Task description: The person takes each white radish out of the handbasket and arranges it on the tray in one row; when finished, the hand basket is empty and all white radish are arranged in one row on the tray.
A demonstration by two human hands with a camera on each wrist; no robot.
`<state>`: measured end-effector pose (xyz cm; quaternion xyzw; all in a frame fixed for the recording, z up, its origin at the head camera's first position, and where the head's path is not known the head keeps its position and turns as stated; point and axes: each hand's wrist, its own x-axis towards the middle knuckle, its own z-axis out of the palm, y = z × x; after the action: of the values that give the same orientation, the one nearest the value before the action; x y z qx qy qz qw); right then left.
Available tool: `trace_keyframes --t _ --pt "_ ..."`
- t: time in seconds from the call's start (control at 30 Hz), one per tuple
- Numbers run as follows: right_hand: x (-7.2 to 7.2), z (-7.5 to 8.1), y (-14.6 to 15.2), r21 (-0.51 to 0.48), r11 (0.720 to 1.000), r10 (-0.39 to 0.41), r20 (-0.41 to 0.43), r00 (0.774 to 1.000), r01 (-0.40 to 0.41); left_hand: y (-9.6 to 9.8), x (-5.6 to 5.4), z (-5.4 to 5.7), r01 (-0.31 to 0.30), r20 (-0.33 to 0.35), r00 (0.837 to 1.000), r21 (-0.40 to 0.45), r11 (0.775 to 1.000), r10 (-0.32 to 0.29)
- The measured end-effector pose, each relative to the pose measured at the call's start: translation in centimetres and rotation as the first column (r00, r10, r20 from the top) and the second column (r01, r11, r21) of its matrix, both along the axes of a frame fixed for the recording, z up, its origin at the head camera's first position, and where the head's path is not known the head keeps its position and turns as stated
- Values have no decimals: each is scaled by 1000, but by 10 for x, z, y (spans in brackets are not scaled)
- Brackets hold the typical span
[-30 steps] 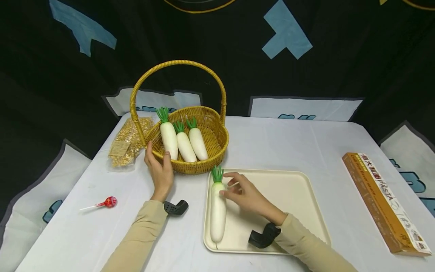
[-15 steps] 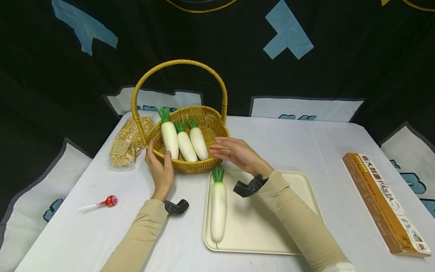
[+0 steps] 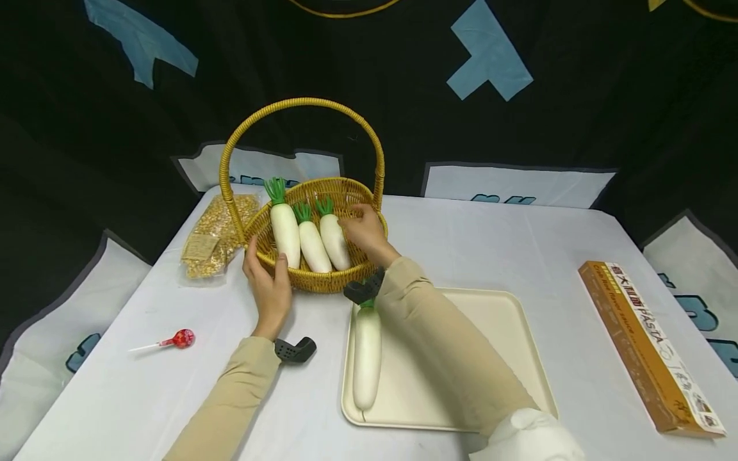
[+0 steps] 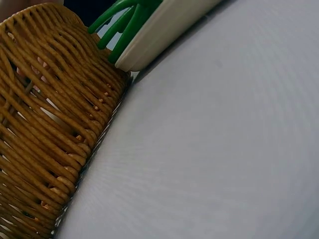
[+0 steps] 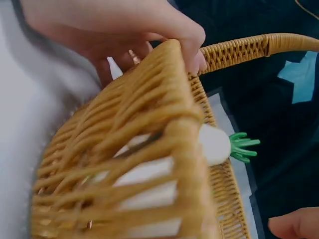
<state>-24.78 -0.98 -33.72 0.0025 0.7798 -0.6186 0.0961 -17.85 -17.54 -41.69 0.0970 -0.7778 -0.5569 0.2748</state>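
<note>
In the head view my left hand [image 3: 268,288] grips the near left rim of a yellow wicker basket [image 3: 323,282], thumb over the rim. Inside lean three white radishes with green tops: a left one [image 3: 284,234], a middle one [image 3: 314,246] and a right one [image 3: 334,242]. My right hand [image 3: 366,234] reaches over the basket's right side, bent fingers beside the right radish; the fingertips are partly hidden, so contact is unclear. Another white radish [image 3: 367,365] lies along the left of a cream tray [image 3: 490,358]. The right wrist view shows the right hand [image 5: 134,30] at the rim.
A bag of yellow kernels [image 3: 216,237] lies left of the basket. Nearer on the left is a red lollipop [image 3: 183,339]. A long pasta box [image 3: 651,346] lies at the right. The basket's tall handle [image 3: 305,102] arches over it, before a dark curtain [image 3: 403,128].
My right hand has left the radish on the tray and moved up and left into the basket's right side. My left hand stays on the rim.
</note>
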Motion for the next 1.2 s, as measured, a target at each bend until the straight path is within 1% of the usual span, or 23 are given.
trace_keyframes --t 0.07,0.17,0.27,0.3,0.43,0.6,0.67,0.77,0.93,1.07,1.2 --pt "-4 0 -5 82 996 24 36 999 -27 -1 0 1 -1 -8 1000 0 1000 1" --pt "-8 0 -7 181 979 66 143 988 -91 -1 -1 1 8 -14 1000 -8 1000 -8" --pt "-10 -2 -6 217 966 87 227 970 -138 1 0 1 11 -13 1000 -16 1000 -12" --pt "-10 -3 -6 224 964 92 236 967 -146 1 0 1 12 -11 1000 -19 1000 -13" --pt "-11 -5 -7 243 957 111 197 974 -158 0 1 1 5 -11 1000 -24 1000 -5" --pt "-12 -4 -8 317 933 133 142 981 -172 -1 -1 1 5 -22 1000 -28 1000 -6" --pt "-12 -4 -8 328 928 141 129 982 -176 -1 -2 1 9 -22 1000 -25 1000 -9" --pt "-13 -5 -7 301 933 171 106 980 -195 -1 -1 1 8 -15 1000 -19 1000 -8" --pt "-15 -8 -5 190 948 240 97 966 -255 -1 -1 1 6 -9 1000 -16 1000 -6" --pt "-17 -9 -4 84 951 285 140 948 -298 0 -1 0 3 -7 1000 -17 1000 -3" --pt "-18 -7 -4 10 946 317 186 930 -325 -1 0 0 -6 -12 1000 -23 1000 6"
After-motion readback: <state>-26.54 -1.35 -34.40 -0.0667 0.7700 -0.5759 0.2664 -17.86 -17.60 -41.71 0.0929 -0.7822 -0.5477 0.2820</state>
